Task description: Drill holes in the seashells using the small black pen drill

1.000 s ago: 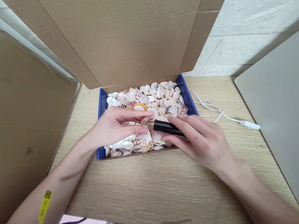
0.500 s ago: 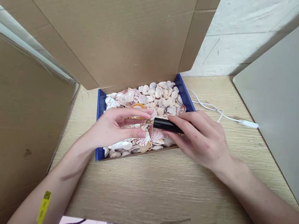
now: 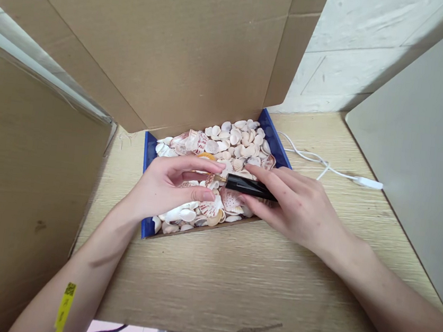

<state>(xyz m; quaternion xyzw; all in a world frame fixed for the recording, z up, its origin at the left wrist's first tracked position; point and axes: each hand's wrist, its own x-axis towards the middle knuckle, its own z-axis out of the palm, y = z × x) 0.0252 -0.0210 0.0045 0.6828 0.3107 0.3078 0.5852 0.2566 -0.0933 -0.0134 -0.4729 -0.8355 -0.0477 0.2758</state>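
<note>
Cardboard box flap (image 3: 171,48) stood behind wooden desk (image 3: 232,284). Blue tray (image 3: 151,152) sat on desk, filled with seashells (image 3: 232,140). Left hand (image 3: 163,186) pinched small shell (image 3: 211,180) between thumb and fingers, above tray. Right hand (image 3: 297,206) gripped black tool (image 3: 249,186), its gold tip touching shell. White cable (image 3: 325,170) lay right of tray.

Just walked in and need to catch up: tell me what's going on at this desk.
A person is working over a blue tray heaped with seashells on a wooden desk. The right hand holds a black pen-like tool, its metal tip pointed at a small shell pinched in the left hand. Cardboard panels stand behind; a white cable lies to the right.
</note>
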